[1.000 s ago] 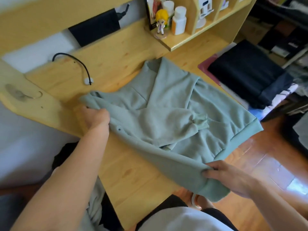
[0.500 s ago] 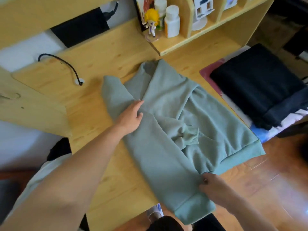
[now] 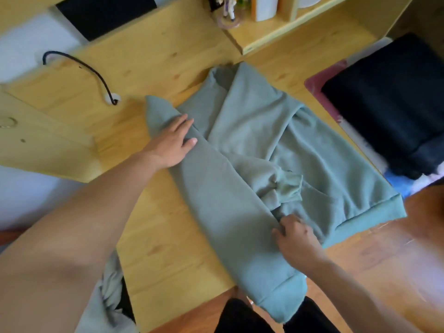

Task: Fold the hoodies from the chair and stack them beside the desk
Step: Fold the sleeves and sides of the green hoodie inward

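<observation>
Hoodie (image 3: 252,145) (sage green) is lying on the desk (image 3: 149,68), its hem hanging off the near edge. Left side panel is now lying folded over the middle; a second ago it was still spread out. Left hand (image 3: 171,143) is pressing flat on the fold, fingers straight. Right hand (image 3: 296,236) is probably pinching the panel edge, blurry. Stack of dark clothes (image 3: 394,102) is waiting beside the desk.

A home bedroom: wooden desk (image 3: 149,68), figurine (image 3: 229,10), folded clothes (image 3: 389,102).
</observation>
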A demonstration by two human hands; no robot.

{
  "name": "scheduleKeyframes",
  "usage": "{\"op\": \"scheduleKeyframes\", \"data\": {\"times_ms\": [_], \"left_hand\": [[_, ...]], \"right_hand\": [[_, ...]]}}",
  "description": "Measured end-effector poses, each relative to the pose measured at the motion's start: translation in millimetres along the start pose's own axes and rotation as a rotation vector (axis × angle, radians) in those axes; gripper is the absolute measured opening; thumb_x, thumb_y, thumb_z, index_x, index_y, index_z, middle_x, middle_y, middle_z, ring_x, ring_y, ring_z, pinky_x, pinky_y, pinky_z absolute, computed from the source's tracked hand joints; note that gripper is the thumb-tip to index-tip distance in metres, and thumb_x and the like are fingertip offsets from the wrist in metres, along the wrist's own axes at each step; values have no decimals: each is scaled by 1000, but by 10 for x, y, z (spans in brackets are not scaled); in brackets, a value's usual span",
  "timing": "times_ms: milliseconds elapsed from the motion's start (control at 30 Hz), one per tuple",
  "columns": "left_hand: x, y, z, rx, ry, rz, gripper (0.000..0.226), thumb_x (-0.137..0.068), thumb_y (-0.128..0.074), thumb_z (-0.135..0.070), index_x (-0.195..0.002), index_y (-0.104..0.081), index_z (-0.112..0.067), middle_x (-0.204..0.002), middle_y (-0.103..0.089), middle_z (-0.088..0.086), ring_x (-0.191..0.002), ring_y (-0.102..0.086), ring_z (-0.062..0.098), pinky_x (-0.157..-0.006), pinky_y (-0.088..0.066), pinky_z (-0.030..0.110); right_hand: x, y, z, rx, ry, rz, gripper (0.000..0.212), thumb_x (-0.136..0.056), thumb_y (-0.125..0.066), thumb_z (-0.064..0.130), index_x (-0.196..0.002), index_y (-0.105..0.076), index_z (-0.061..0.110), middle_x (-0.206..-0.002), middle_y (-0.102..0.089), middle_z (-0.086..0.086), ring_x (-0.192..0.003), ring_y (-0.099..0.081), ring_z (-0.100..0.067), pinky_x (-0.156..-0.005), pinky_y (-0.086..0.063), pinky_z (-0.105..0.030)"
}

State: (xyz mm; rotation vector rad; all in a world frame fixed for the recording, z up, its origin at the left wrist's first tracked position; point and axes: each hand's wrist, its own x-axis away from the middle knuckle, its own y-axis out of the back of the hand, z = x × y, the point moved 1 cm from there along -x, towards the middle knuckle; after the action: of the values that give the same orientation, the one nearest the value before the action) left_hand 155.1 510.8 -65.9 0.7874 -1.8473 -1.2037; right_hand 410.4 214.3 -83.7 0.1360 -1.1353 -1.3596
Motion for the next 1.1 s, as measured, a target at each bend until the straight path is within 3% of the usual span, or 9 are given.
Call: {"op": "scheduleKeyframes", "data": {"times_ms": [200, 300, 400, 500, 600, 667, 767, 867, 1100], "left_hand": [[-277, -141, 134, -213, -302, 66, 55, -110, -33, -39, -157, -34, -12, -167, -25, 9, -156, -18, 23, -127, -13, 37], [-325, -71, 268, -267, -451, -124, 41, -106, -37, -32, -126, -62, -6, -146, -53, 17, -143, -41, 35, -122, -21, 43], [-403, 93, 263, -354, -528, -304, 25, -99, -49, -28, -104, -65, -10, -134, -58, 17, -130, -47, 36, -119, -20, 48], [-530, 51, 67, -346, -363, -255, 27, -98, -59, -34, -123, -65, -24, -154, -38, 18, -143, -31, 38, -119, -12, 63], [-584, -201, 48, -292, -63, -86, 57, -104, -41, -52, -158, -27, -40, -170, -5, 9, -156, -1, 35, -121, 1, 64], [-599, -261, 102, -220, -15, -49, 64, -104, -38, -55, -161, -17, -37, -171, 0, 9, -156, 2, 36, -123, -4, 61], [-611, -250, 153, -228, -45, -23, 66, -104, -36, -55, -163, -13, -34, -171, -1, 9, -157, -2, 35, -125, -10, 54], [-627, -291, 178, -228, -34, -37, 65, -105, -31, -56, -162, -10, -36, -172, -2, 7, -157, -1, 31, -126, -8, 50], [-815, -265, 425, -92, -2, 4, 76, -96, -34, -74, -160, -7, -44, -172, 0, 0, -157, -4, 25, -127, -8, 44]], "right_hand": [[-25, -120, -28, 85, 60, -60, 43, -86, -70, 15, -62, -36, 24, -80, -37, 7, -91, -48, -28, -74, -23, -28], [-66, -129, -35, 124, 57, -57, 50, -84, -72, 17, -60, -29, 28, -83, -39, 5, -89, -47, -27, -75, -24, -27], [-67, -150, -42, 124, 41, -72, 38, -80, -74, 14, -63, -40, 21, -86, -43, 2, -91, -51, -32, -77, -30, -31], [-73, -167, -46, 112, 9, -60, 30, -77, -74, 12, -67, -46, 17, -85, -44, 3, -90, -51, -31, -74, -28, -30], [44, -176, -11, 34, -73, -156, 32, -69, -66, -1, -78, -44, 20, -88, -43, 1, -87, -51, -32, -71, -26, -30], [192, -181, 142, 99, -94, -323, 45, -63, -59, -6, -103, -52, 14, -99, -43, -5, -90, -50, -34, -73, -38, -35], [224, -175, 722, 230, 203, -475, 69, -72, -60, 7, -140, -48, 13, -135, -45, -13, -119, -46, -36, -99, -45, -45], [-129, -240, 950, 428, 439, -353, 62, -96, -51, 38, -154, -35, 23, -164, -24, -8, -152, -16, -35, -123, -17, -51], [-499, -511, 423, 633, 405, -198, 67, -101, -32, 59, -159, -25, 26, -168, -13, 3, -155, -9, -29, -123, -16, -51]]}}
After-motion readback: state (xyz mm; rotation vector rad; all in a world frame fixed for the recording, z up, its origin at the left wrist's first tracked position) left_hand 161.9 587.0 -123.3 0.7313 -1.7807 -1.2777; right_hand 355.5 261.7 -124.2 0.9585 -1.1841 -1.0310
